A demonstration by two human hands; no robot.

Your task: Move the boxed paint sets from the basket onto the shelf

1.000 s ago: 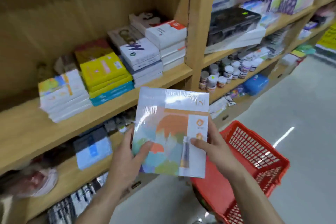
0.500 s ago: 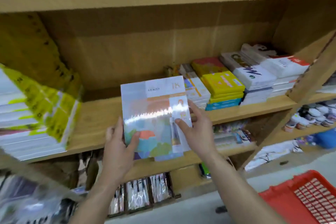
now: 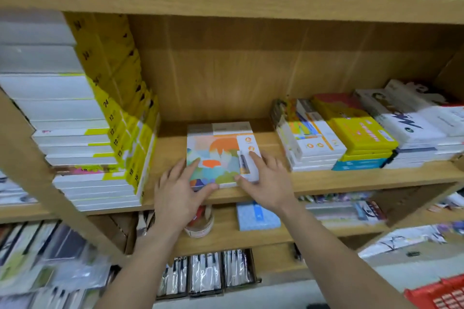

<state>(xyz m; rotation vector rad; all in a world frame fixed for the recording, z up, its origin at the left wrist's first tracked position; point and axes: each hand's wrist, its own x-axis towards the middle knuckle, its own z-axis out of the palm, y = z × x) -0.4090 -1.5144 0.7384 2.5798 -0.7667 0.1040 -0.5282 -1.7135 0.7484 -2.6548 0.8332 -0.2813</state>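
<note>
A boxed paint set (image 3: 218,150) with a pastel landscape cover lies flat on the wooden shelf (image 3: 326,178), in the gap between two stacks. My left hand (image 3: 179,188) rests on its near left corner, thumb under the front edge. My right hand (image 3: 268,180) presses its near right corner, index finger on top. Both hands still touch the box. A corner of the red basket (image 3: 442,295) shows at the bottom right; its contents are out of view.
A tall leaning stack of yellow and white boxes (image 3: 100,143) stands to the left of the gap. Similar paint sets, yellow boxes and white boxes (image 3: 351,138) are stacked to the right. Lower shelves hold a blue pack (image 3: 257,217) and a small tub (image 3: 200,226).
The box went from upright in both hands in front of the shelf to flat on the shelf board. My view swung left and away from the basket.
</note>
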